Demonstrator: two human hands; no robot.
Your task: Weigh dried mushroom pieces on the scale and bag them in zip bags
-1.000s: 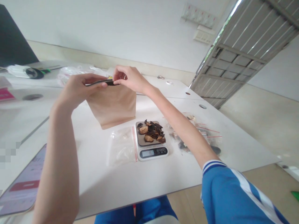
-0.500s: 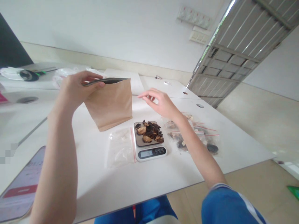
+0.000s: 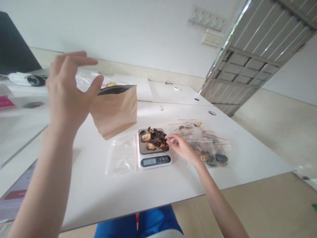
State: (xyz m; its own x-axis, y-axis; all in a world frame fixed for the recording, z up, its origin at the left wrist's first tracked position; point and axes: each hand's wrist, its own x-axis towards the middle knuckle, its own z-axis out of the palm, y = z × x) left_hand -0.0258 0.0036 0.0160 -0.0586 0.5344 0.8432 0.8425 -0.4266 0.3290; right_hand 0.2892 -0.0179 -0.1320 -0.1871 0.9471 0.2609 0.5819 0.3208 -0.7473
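My left hand (image 3: 71, 82) is raised beside the top of a brown paper pouch (image 3: 116, 112), open, thumb and fingers spread. The pouch stands upright with its dark-lined mouth apart. Dark brown and tan dried pieces (image 3: 155, 138) are heaped on a small digital kitchen scale (image 3: 155, 161) with a lit display. At the right edge of this heap is my right hand (image 3: 179, 145), its fingers loosely bent and partly apart; I cannot tell whether the fingertips touch a piece. A clear zip bag (image 3: 121, 155) lies flat just left of the scale.
Several clear zip bags (image 3: 205, 145) with dark and tan contents lie right of the scale. A phone (image 3: 17, 195) with a lit screen is at the left front. Behind the pouch are plastic wrapping (image 3: 86, 79) and a white board (image 3: 133, 84). A metal door (image 3: 242, 62) stands beyond the table.
My left hand has let go of the pouch's rim and risen up and left. My right hand has come down from beside the pouch to the dried pieces on the scale.
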